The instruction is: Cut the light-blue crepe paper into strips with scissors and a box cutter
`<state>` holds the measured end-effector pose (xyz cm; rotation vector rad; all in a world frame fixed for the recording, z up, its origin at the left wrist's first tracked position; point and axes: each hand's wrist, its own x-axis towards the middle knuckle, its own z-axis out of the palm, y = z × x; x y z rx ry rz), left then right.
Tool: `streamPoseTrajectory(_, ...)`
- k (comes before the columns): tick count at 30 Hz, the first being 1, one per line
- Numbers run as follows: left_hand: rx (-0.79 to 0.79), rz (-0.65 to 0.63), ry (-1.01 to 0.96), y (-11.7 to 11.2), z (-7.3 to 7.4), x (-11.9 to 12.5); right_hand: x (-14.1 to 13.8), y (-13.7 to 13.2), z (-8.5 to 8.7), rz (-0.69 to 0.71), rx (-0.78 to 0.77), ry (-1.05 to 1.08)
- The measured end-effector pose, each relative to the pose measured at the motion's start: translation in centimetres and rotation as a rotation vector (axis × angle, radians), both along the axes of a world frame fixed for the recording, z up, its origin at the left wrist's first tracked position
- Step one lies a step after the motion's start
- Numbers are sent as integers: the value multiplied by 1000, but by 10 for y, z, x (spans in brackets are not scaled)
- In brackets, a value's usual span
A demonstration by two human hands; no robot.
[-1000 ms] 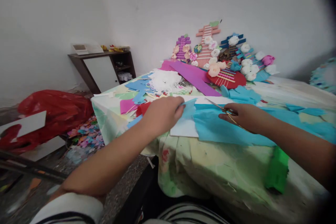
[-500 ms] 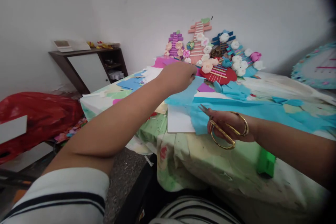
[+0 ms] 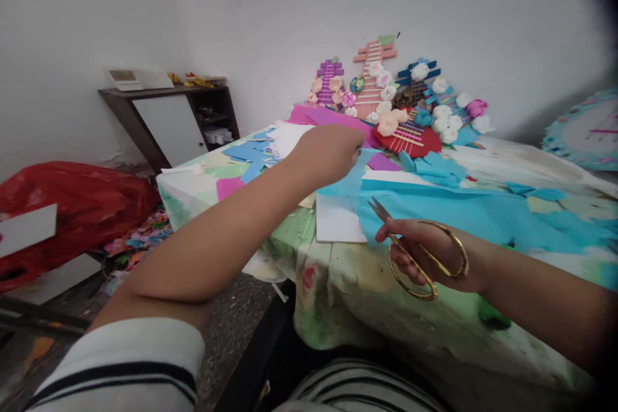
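Note:
Gold-handled scissors (image 3: 414, 261) are in my right hand (image 3: 415, 244), with the short metal blades pointing up and left over a turquoise paper sheet (image 3: 434, 203). The blades look nearly closed and touch no paper that I can make out. Reaching across the table, my left hand (image 3: 331, 151) has its fingers curled down at the far edge of a light blue stretch of the paper (image 3: 344, 181). It seems to pinch that paper, though the fingertips are mostly hidden. A white board (image 3: 338, 219) lies partly under the paper at the table's front edge.
Colourful flowered craft instruments (image 3: 374, 80) lean against the wall, with a red one (image 3: 410, 140) in front. Paper scraps (image 3: 251, 151) lie left on the stained tablecloth (image 3: 333, 290). A green object (image 3: 492, 314) is below my right forearm. A cabinet (image 3: 168, 129) and red bag (image 3: 72, 206) stand left.
The view has shifted slightly. My right hand has moved a little lower and nearer with the scissors, its forearm now covering more of the green object. My left hand stays at the paper.

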<state>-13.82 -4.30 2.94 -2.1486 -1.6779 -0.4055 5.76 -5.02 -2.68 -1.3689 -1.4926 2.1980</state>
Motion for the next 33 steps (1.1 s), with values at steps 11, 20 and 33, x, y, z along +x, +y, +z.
streamPoseTrajectory(11,-8,-120,139,-85,-64,24,-14,5,-4,-3,-167,-212)
streamPoseTrajectory(20,-5,-244,99,-107,-97,42,-21,1,-2,-38,-24,-358)
streamPoseTrajectory(33,-91,-253,35,-116,-106,36,23,-29,-11,63,-121,-188)
